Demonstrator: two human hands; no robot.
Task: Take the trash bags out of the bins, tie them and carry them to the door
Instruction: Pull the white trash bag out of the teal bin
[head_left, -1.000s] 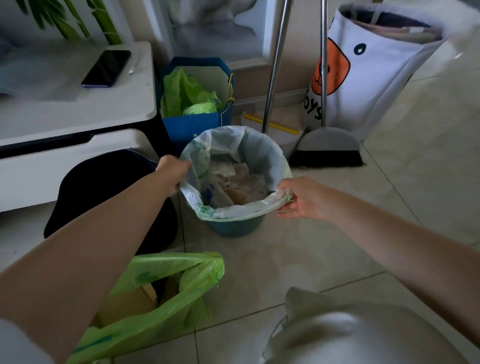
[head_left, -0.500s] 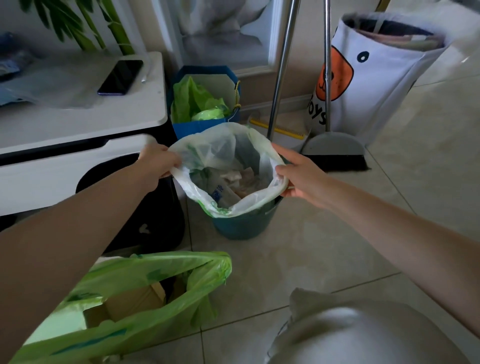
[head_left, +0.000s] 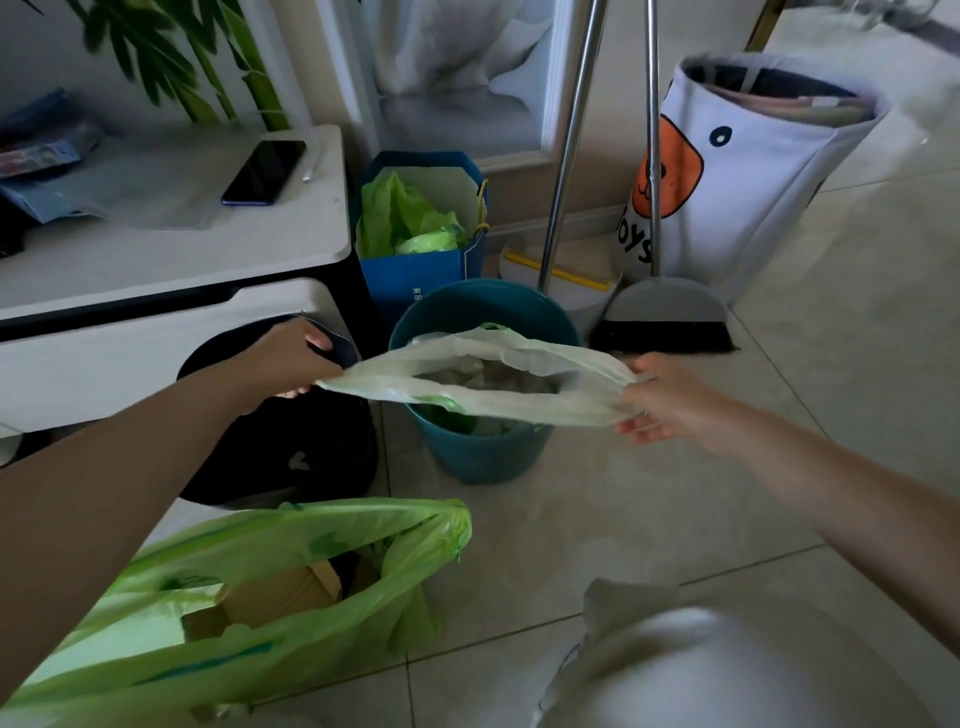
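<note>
A pale translucent trash bag (head_left: 498, 400) with crumpled paper inside hangs in a round teal bin (head_left: 483, 457) on the tiled floor. Its rim is off the bin's edge and stretched flat, left to right, above the bin. My left hand (head_left: 291, 358) grips the bag's left end and my right hand (head_left: 670, 400) grips its right end. A second, bright green trash bag (head_left: 260, 587) with cardboard inside lies open on the floor near me, at lower left, with no hand on it.
A black bag (head_left: 291, 447) leans against a white cabinet (head_left: 171, 260) that carries a phone (head_left: 265, 171). Behind the bin stand a blue paper bag (head_left: 415, 275) with green plastic, a broom and dustpan (head_left: 660, 317), and a white toy basket (head_left: 753, 171). My knee (head_left: 727, 670) is at the bottom.
Both hands have pulled the bag's rim off the teal bin, lifted it and drawn it apart sideways, so the round opening is now a flat slit. The camera has moved back and up.
</note>
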